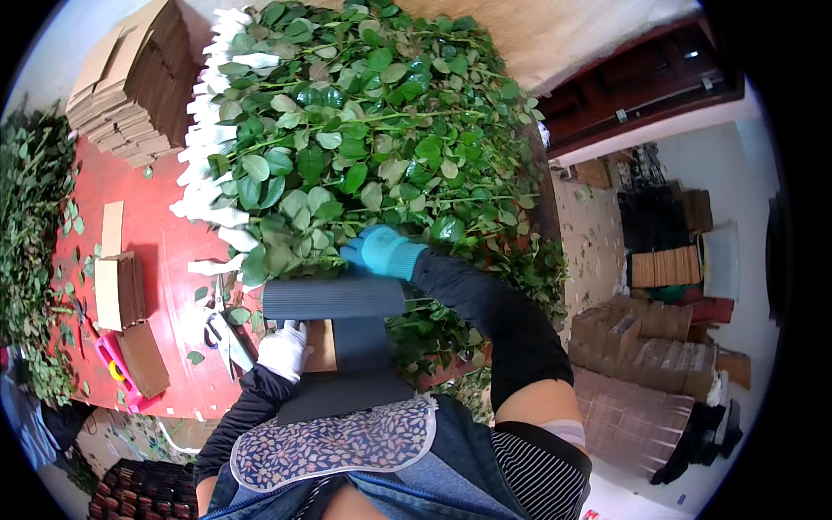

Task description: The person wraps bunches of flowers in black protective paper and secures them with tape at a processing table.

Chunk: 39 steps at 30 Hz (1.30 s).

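My left hand, in a white glove, rests at the left edge of a piece of brown cardboard. That cardboard lies against a dark grey sheet, whose ribbed upper band stands just beyond my fingers. Whether the fingers grip the cardboard is not plain. My right hand, in a blue-green glove, reaches past the ribbed band to the near side of a big pile of leafy rose stems. Its fingers are blurred and partly lost among leaves. White mesh sleeves cover the stems' left ends.
Scissors lie left of my left hand on the red tabletop. Small cardboard stacks, a pink tool and red-handled pruning shears are further left. A tall cardboard stack stands behind. Boxes fill the floor at right.
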Tool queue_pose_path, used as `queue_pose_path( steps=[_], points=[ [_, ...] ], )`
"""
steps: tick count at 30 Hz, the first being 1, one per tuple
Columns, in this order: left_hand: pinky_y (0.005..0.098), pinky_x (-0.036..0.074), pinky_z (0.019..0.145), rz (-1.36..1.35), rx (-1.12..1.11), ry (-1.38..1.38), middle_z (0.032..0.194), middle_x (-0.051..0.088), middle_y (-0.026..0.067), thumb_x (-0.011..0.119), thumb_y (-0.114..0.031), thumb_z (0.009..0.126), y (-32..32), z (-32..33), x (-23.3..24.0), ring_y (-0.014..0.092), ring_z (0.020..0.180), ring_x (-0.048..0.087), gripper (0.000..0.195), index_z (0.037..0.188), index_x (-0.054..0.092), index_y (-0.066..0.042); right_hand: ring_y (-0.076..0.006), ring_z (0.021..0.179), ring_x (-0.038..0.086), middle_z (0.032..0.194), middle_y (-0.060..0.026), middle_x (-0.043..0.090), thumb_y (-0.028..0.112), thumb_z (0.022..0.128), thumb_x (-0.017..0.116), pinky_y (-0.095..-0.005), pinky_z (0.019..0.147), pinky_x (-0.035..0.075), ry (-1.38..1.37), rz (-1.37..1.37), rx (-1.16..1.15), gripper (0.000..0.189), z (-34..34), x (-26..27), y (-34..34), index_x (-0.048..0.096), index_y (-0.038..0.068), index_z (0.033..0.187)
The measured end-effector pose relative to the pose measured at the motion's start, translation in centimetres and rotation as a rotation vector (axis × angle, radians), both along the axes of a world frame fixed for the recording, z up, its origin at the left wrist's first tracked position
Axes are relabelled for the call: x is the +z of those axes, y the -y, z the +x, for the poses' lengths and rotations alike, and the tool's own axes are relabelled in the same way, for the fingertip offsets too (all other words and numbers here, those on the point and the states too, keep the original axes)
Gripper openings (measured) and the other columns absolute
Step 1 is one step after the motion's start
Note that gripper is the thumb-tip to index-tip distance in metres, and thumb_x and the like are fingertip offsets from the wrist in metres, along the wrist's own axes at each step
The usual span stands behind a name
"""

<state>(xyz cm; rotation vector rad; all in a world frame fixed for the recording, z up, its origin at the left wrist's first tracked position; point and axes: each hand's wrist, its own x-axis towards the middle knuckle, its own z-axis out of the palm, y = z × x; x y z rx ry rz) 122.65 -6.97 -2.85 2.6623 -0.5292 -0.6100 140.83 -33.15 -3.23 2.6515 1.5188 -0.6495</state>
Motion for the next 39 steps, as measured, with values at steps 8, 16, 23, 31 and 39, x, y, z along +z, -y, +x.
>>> queue_pose_path(
  steps=[8,16,23,31,39],
  points=[
    [0.0418,0.053,0.06,0.001,-0.037,0.003,0.121,0.05,0.0148,0.072,-0.031,0.076,-0.6,-0.2,-0.9,0.03,0.077,0.065,0.057,0.122,0.051,-0.003,-0.0349,0.094,0.065,0.115,-0.0151,0.065,0.038,0.088,0.06,-0.0451,0.081,0.052,-0.262,-0.048,-0.191,0.052,2.1,5.1,-1.2,0.052,0.013,0.133],
    [0.0414,0.053,0.061,0.064,-0.022,-0.074,0.124,0.05,0.0126,0.072,-0.033,0.076,-0.4,0.1,-0.3,0.03,0.079,0.066,0.065,0.13,0.048,-0.006,-0.0348,0.091,0.066,0.106,-0.0157,0.067,0.036,0.092,0.057,-0.0436,0.079,0.053,-0.02,0.19,-0.248,0.044,4.6,11.8,-5.6,0.056,0.009,0.126],
    [0.0407,0.051,0.052,-0.01,-0.006,0.069,0.104,0.055,0.0183,0.075,-0.028,0.074,-0.3,-0.3,-0.2,0.028,0.064,0.065,0.053,0.115,0.052,-0.002,-0.0368,0.085,0.066,0.11,-0.0149,0.066,0.029,0.094,0.054,-0.044,0.073,0.054,-0.231,0.147,-0.041,0.036,-2.0,3.3,-8.1,0.057,0.009,0.123],
    [0.0408,0.051,0.053,-0.016,0.044,0.12,0.087,0.058,0.0141,0.074,-0.025,0.074,-0.6,-0.6,-0.8,0.027,0.064,0.065,0.047,0.111,0.053,-0.004,-0.0344,0.089,0.065,0.105,-0.0152,0.067,0.023,0.086,0.064,-0.0447,0.077,0.052,0.355,0.36,-0.273,0.041,8.1,14.3,-8.8,0.058,0.007,0.123],
    [0.0423,0.051,0.055,-0.034,0.008,0.027,0.101,0.057,0.0193,0.072,-0.029,0.076,-0.3,-0.1,-0.3,0.031,0.066,0.064,0.051,0.114,0.052,-0.002,-0.0383,0.098,0.062,0.111,-0.0196,0.063,0.034,0.087,0.062,-0.0467,0.084,0.05,0.273,-0.073,-0.342,0.055,15.4,13.0,-5.7,0.049,0.008,0.134]
  ],
)
